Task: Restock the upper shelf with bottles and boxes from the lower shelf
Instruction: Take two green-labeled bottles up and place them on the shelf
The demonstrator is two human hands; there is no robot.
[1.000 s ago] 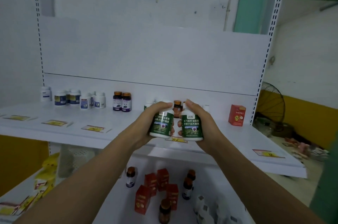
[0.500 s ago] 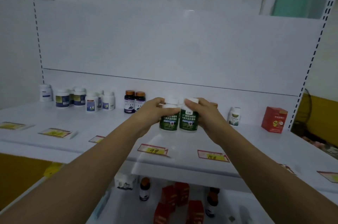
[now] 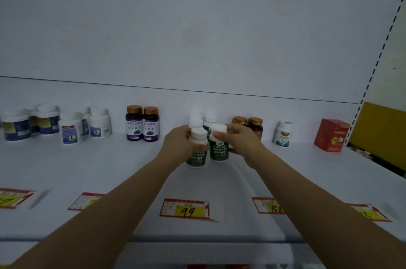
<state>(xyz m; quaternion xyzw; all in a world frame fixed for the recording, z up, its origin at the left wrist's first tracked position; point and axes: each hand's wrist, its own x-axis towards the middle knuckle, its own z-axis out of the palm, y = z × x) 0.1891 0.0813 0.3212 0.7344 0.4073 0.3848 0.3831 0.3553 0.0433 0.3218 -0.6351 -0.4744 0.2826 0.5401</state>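
Two green-labelled bottles with white caps stand side by side on the white upper shelf (image 3: 109, 169), near its middle. My left hand (image 3: 178, 144) grips the left green bottle (image 3: 197, 152) around its neck and body. My right hand (image 3: 239, 139) holds the right green bottle (image 3: 218, 147) at its cap and upper side. Both bottle bases look down on the shelf. More white-capped bottles of the same kind (image 3: 203, 120) stand directly behind them.
Along the shelf's back stand white and blue jars (image 3: 47, 119) at left, two purple bottles (image 3: 142, 124), two brown bottles (image 3: 252, 124), a white bottle (image 3: 283, 134) and a red box (image 3: 330, 135). Price tags (image 3: 186, 209) lie near the front edge.
Both hands carried the two green bottles up from in front of the shelf edge and forward onto the upper shelf, setting them before the same bottles at the back. The view moved closer.
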